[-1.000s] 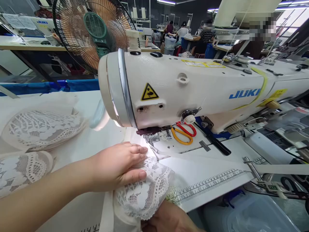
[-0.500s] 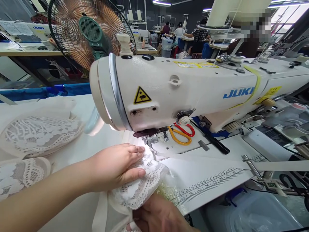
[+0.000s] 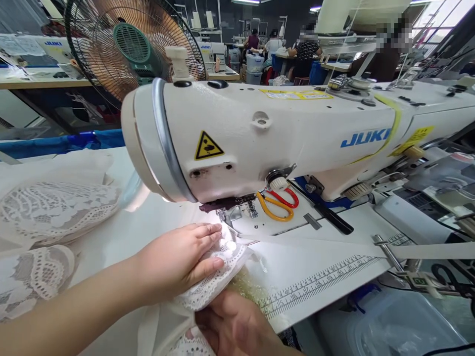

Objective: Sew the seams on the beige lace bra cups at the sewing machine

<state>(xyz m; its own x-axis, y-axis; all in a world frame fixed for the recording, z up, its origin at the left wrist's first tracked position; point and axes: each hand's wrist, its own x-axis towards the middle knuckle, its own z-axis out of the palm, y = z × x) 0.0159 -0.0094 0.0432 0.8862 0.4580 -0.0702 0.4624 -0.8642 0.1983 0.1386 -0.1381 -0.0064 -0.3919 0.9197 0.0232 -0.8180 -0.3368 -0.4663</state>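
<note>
White lace fabric [image 3: 213, 277], which looks like part of a bra, lies at the needle end of a white JUKI sewing machine [image 3: 237, 133]. My left hand [image 3: 181, 257] rests flat on top of it, fingertips just in front of the presser foot [image 3: 221, 216] and thumb stretched along the lace. Below, at the table's front edge, my right hand [image 3: 237, 321] grips the lower part of the lace from underneath; its fingertips are partly hidden by the fabric. A narrow white band [image 3: 326, 242] runs from the foot area to a metal guide [image 3: 388, 254] on the right.
Yellow-and-red-handled scissors [image 3: 278, 210] and a black-handled tool [image 3: 332, 215] lie behind the needle. More lace pieces [image 3: 52, 212] spread at left. A printed ruler [image 3: 319, 282] lines the front edge, above a clear plastic bin [image 3: 401, 326]. A fan [image 3: 133, 49] stands behind.
The camera view has shifted slightly, so the machine head sits further left. The lace under my left hand shows less of its width, and my right hand has turned slightly with the fabric.
</note>
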